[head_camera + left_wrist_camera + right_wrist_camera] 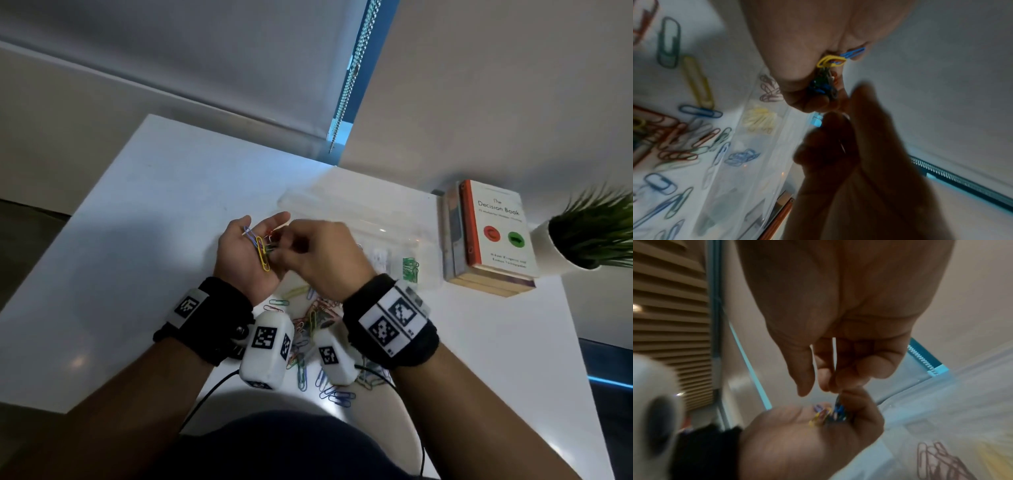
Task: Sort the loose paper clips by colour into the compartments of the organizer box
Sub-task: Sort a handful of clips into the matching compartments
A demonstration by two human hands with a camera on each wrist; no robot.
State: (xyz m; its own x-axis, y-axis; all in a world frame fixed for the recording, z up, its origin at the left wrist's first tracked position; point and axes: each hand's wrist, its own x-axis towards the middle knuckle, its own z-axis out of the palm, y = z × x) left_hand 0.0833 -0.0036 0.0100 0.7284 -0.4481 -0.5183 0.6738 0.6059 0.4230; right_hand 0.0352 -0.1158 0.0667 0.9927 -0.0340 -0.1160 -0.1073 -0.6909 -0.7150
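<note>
Hand (320, 258) over cupped hand (248, 255)

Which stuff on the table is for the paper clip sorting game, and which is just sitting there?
For the job:
- left hand, cupping a few clips
- right hand, picking at those clips
- loose clip pile on the table
- clear organizer box, with green clips already in one compartment

Just lying about:
- stack of books
- potted plant
</note>
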